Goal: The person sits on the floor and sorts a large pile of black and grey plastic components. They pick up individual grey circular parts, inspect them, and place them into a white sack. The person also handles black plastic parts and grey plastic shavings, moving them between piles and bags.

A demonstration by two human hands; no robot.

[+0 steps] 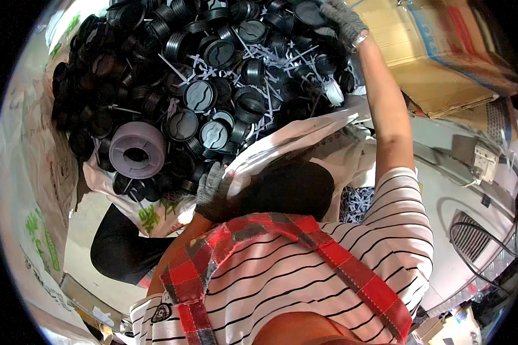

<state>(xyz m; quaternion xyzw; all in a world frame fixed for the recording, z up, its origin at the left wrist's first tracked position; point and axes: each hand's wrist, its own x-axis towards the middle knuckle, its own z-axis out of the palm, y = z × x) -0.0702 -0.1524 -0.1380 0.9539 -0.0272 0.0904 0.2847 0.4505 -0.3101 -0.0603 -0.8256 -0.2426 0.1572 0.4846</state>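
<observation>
A large heap of round black plastic caps point(200, 95) with ribbed sides lies in front of me on a white plastic sack point(299, 129). Thin pale sprue sticks point(265, 86) are scattered among them. My left hand point(213, 192), in a grey knit glove, rests at the heap's near edge beside the sack's rim, fingers stretched out. At the far right edge of the heap, my gloved right hand point(344, 24) reaches with its fingers extended next to a black cap point(309, 12). A greyish ring-shaped plastic piece point(137, 150) sits on the heap's left part.
Flattened cardboard point(443, 86) lies at the far right. Below it are a white power socket point(484, 161) and a dark cable point(477, 230). More white sacking point(34, 172) rises on the left. A container of pale sprue pieces point(355, 204) stands by my right side.
</observation>
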